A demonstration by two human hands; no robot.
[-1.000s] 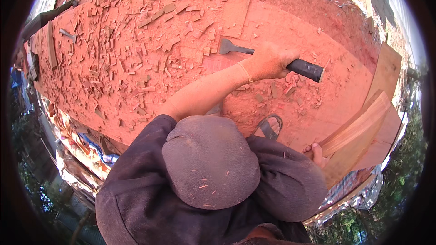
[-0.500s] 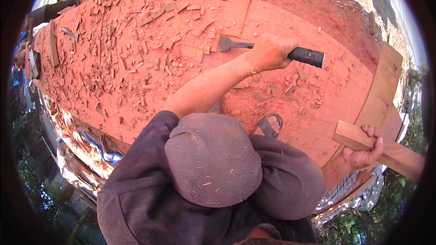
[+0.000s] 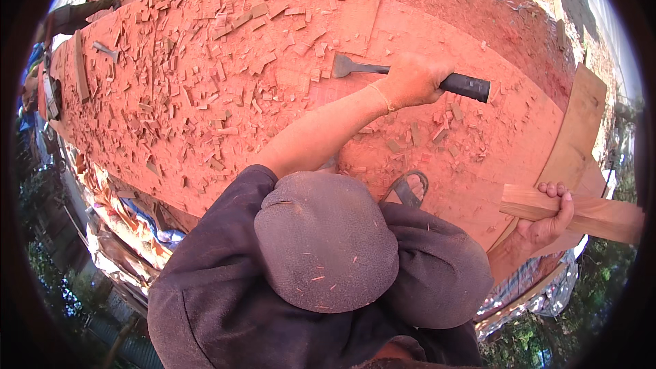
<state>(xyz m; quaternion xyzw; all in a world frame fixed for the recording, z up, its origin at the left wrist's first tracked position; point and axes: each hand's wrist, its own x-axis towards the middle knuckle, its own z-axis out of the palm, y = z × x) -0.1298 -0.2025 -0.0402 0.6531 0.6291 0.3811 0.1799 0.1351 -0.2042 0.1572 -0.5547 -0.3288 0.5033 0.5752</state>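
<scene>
My left hand (image 3: 418,82) is closed round a chisel (image 3: 471,87) with a thick black handle. The chisel's broad, flat blade points left and lies just over or on the dusty red sheet; I cannot tell if it touches. Off to the right, my right hand (image 3: 549,222) grips a squared wooden block (image 3: 601,217), thumb and fingers wrapped about it. One end of the block points toward the middle, while the other runs off to the right rim. My knee (image 3: 326,242) in dark cloth covers the area below my left forearm.
Wood chips (image 3: 225,31) are strewn over the red sheet (image 3: 492,157). Another metal tool (image 3: 106,51) lies at the far left, near a wooden strip (image 3: 80,68). A sandalled foot (image 3: 408,189) stands between the hands. A wide board (image 3: 579,109) lies at the right edge.
The wooden block has turned in my right hand, from slanting down to nearly level, its outer end higher. My left hand and the chisel have shifted slightly right.
</scene>
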